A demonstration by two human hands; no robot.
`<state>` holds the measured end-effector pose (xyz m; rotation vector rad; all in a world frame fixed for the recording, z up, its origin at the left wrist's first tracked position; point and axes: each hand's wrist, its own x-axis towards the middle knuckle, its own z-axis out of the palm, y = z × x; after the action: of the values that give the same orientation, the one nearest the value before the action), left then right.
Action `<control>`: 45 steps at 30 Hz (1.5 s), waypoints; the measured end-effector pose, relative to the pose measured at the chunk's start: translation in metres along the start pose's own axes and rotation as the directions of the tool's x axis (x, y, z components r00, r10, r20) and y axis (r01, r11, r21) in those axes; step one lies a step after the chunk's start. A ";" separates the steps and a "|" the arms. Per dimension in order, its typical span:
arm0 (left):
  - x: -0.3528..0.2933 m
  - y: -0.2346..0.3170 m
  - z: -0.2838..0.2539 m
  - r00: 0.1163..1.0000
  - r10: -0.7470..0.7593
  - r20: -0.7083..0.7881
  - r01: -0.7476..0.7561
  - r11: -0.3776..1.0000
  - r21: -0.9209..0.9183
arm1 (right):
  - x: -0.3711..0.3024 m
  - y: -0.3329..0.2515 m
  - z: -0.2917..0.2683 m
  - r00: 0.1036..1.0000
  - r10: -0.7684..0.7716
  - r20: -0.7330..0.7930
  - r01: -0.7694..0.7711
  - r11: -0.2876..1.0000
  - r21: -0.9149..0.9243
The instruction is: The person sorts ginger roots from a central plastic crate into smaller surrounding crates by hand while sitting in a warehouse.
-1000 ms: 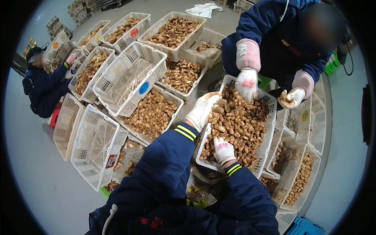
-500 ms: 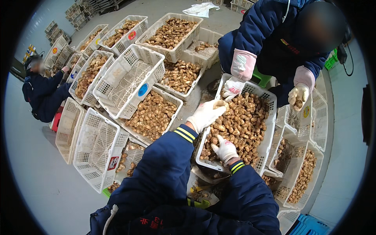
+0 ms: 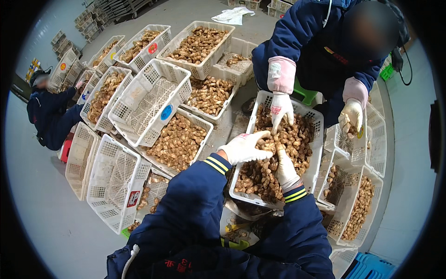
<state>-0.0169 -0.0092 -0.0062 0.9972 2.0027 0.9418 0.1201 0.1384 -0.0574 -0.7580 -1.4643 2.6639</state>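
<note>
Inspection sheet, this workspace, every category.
Surface: grey floor, partly covered.
Job's things: rectangular white perforated plastic crate holding brown knobbly pieces.
Clutter: crumpled white sheet on the floor; white plastic crate with round blue label stacked on another.
Hands: white-gloved left hand over the crate, fingers and thumb apart; white-gloved right hand touching the pieces, grip unclear.
Cables: thin black cord, right.
Surroundings: navy-jacketed co-worker across the crate; second person, far left.
</note>
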 end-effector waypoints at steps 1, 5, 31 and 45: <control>0.004 -0.007 0.006 0.982 0.181 -0.045 -0.171 0.971 0.165 | -0.001 0.000 0.002 0.999 0.023 0.026 -0.024 0.999 0.034; 0.004 -0.006 -0.003 0.979 -0.074 -0.190 0.047 0.989 -0.143 | 0.001 0.003 -0.007 0.974 0.149 0.170 -0.106 0.964 -0.243; 0.011 0.014 0.006 0.949 -0.176 -0.262 0.084 0.941 -0.328 | -0.017 -0.033 -0.010 0.991 -0.032 0.126 0.011 0.986 0.166; 0.009 0.055 0.042 0.995 -0.096 0.034 0.087 0.622 -0.778 | -0.069 -0.044 -0.024 0.707 -0.667 -0.235 0.505 0.708 -0.493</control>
<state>0.0325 0.0349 0.0161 0.3737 1.3583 1.5643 0.1813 0.1661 -0.0047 -0.6269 -1.7546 1.6315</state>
